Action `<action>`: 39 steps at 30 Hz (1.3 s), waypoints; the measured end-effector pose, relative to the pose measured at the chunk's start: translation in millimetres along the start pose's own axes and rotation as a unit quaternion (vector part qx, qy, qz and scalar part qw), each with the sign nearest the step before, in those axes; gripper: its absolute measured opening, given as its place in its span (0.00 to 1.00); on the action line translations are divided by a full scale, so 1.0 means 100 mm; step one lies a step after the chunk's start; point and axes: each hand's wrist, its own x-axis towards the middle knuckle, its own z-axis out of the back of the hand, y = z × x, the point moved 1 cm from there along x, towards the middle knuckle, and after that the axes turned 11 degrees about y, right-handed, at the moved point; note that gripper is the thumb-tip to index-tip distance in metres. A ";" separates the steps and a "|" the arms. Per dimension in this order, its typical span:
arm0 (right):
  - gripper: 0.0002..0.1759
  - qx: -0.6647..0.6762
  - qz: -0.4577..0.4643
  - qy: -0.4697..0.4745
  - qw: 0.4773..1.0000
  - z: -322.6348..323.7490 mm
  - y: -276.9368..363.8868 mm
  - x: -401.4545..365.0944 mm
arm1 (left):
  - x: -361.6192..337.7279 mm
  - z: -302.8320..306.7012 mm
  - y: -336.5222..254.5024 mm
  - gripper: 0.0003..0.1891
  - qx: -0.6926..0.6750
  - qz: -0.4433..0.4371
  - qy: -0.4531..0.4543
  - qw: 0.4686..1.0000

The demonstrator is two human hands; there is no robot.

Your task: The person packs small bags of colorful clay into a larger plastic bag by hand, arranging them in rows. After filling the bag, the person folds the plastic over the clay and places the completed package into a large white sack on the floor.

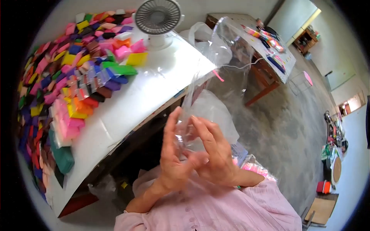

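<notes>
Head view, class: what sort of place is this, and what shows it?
Probably a small packing workshop: a white table heaped with coloured blocks, the left hand and right hand holding a clear plastic bag.

Two hands are counted, the left hand (171, 154) and the right hand (214, 152), and one clear plastic bag (221, 46) is pinched between them. One fan (158, 17) is seen above the left hand. Two tables are counted: a white table (127, 104) left of the left hand and a far table (283, 65) above the right hand. The coloured blocks (69, 69), heaped left of the left hand, are too many to be counted.
</notes>
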 end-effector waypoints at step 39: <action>0.17 -0.189 0.228 0.063 0.953 -1.07 -0.10 0.95 | -0.64 0.97 -0.95 0.16 0.688 -0.041 -0.456 0.563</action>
